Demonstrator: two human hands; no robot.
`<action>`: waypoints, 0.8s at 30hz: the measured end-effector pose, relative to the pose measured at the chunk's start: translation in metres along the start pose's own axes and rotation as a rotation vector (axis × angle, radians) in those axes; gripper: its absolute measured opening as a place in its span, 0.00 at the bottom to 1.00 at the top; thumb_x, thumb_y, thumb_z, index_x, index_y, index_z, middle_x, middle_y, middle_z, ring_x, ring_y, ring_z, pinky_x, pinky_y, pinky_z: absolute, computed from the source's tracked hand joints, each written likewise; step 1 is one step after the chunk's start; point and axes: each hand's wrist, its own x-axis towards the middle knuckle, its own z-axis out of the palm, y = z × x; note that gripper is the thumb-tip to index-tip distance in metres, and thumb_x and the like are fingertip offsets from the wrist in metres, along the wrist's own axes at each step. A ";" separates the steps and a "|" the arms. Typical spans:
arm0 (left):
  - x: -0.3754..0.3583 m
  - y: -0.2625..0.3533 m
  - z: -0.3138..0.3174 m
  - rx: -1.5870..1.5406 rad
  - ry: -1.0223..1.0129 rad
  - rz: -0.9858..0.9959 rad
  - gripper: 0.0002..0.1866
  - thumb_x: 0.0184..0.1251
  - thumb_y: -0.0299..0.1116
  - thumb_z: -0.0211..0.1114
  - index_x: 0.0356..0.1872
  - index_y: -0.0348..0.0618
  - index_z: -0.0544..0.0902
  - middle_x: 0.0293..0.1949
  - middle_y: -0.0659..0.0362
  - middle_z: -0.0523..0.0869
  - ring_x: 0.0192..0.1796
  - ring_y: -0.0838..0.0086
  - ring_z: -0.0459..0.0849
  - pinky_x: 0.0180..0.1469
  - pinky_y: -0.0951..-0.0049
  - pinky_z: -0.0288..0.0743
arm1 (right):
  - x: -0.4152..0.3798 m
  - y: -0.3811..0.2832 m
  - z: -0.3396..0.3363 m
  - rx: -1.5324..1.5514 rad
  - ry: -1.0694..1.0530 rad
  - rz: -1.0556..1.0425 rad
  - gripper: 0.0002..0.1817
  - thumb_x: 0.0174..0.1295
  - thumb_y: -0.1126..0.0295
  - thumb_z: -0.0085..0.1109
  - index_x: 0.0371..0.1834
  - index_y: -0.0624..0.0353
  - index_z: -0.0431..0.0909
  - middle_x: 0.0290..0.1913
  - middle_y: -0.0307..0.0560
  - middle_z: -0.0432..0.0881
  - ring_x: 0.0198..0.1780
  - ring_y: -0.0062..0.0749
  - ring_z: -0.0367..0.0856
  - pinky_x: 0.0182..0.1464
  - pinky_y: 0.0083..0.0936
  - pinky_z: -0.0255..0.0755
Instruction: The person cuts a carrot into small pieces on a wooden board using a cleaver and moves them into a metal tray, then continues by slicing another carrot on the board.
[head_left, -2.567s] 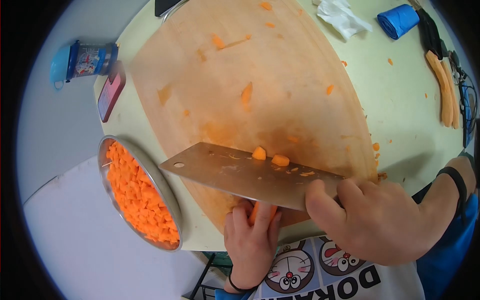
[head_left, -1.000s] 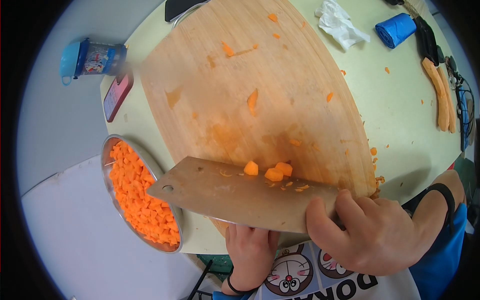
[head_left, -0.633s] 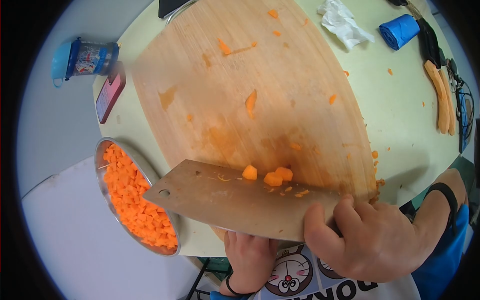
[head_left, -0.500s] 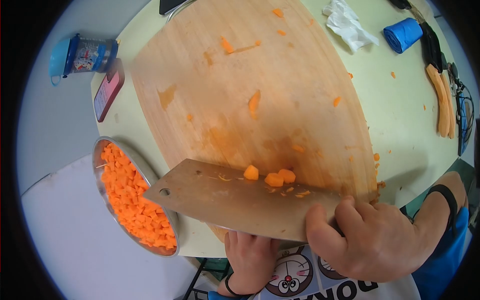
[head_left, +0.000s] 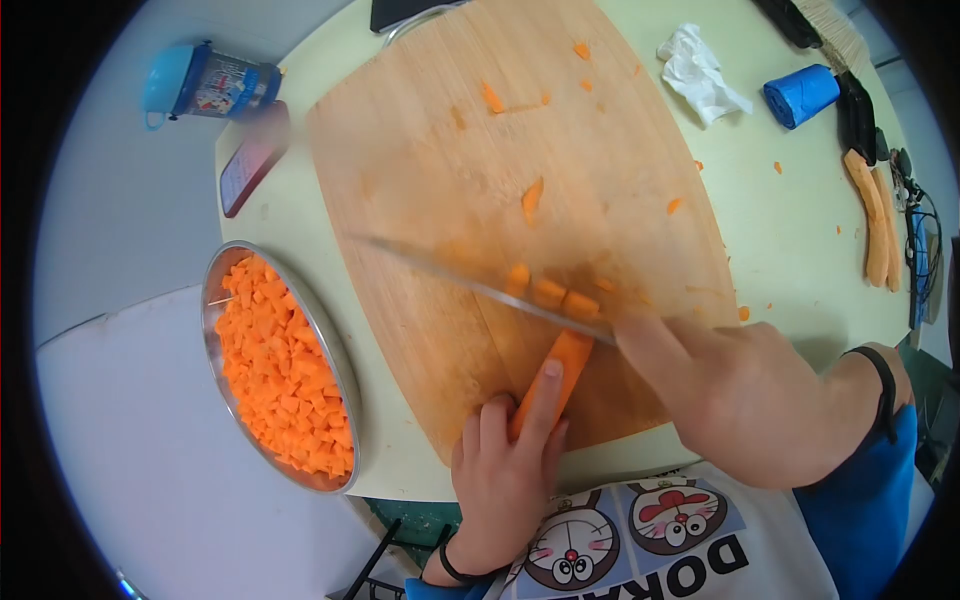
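My right hand [head_left: 755, 395] is closed round the handle of a cleaver [head_left: 470, 284], its blade turned edge-down and slightly blurred. The blade stands at the far end of a peeled carrot piece [head_left: 560, 375] on the wooden cutting board [head_left: 410, 190]. My left hand [head_left: 505, 470] presses that carrot to the board, its index finger stretched along the top and the other fingers curled at its near end. Just beyond the blade lie several cut carrot chunks [head_left: 550, 290]. A metal bowl [head_left: 345, 375] left of the board is heaped with diced carrot [head_left: 280, 365].
A phone [head_left: 245, 175] and a blue-lidded cup [head_left: 215, 85] are at the left edge of the table. On the right are crumpled tissue [head_left: 700, 75], a blue roll [head_left: 802, 96] and tan-handled tool parts [head_left: 875, 220]. Carrot scraps dot the board and table.
The cleaver has turned from lying nearly flat to edge-down across the carrot. My left hand, partly hidden under the blade before, now shows holding the carrot. The camera view has shifted.
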 end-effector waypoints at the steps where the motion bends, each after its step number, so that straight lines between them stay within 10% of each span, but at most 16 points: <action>1: 0.000 0.000 0.000 0.012 -0.001 0.013 0.35 0.52 0.34 0.68 0.65 0.57 0.69 0.37 0.57 0.73 0.35 0.65 0.74 0.35 0.69 0.72 | -0.002 -0.001 -0.005 -0.007 0.008 -0.009 0.16 0.46 0.79 0.55 0.41 0.65 0.72 0.20 0.43 0.69 0.16 0.32 0.73 0.16 0.24 0.67; 24: 0.002 0.005 -0.002 -0.168 0.027 -0.049 0.16 0.54 0.27 0.63 0.47 0.43 0.78 0.44 0.49 0.75 0.42 0.52 0.77 0.37 0.60 0.75 | -0.036 -0.003 0.003 -0.126 0.115 -0.149 0.19 0.43 0.76 0.58 0.41 0.66 0.72 0.31 0.45 0.76 0.17 0.23 0.73 0.14 0.20 0.64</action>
